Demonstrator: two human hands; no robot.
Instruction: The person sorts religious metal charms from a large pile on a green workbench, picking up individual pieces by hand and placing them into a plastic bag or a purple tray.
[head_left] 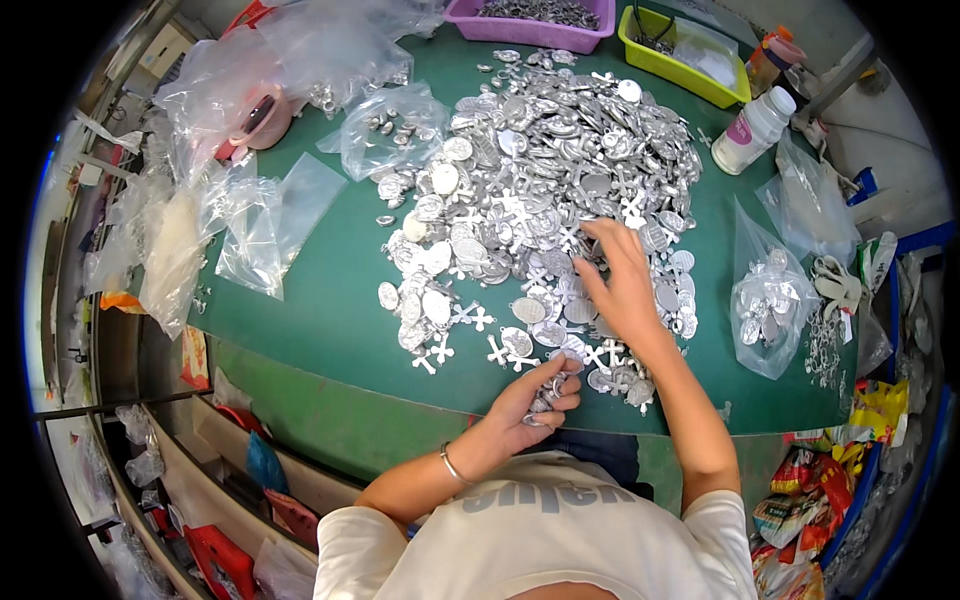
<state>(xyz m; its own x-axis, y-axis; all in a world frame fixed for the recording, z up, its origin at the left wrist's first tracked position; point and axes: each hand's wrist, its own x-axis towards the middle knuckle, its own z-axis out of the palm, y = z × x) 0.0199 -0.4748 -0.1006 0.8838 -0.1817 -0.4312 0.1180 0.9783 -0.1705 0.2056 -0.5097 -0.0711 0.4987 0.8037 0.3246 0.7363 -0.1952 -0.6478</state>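
A large heap of silver oval medals point(570, 150) spreads over the green table point(330, 320), with small silver crosses point(441, 349) mixed in and lying at its near edge. My left hand point(530, 398) is at the table's near edge, its fingers curled round several silver medals point(546, 397). Over the right part of the heap reaches my right hand point(618, 278), thumb and fingers apart. Its fingertips are at the medals, and I see nothing held between them.
Behind the heap stand a purple basket point(470, 28) of small metal parts and a yellow-green basket point(690, 84). A white bottle point(752, 130) and a clear bag of medals point(768, 300) are at right. Clear plastic bags point(255, 235) and a pink cup point(268, 128) lie left.
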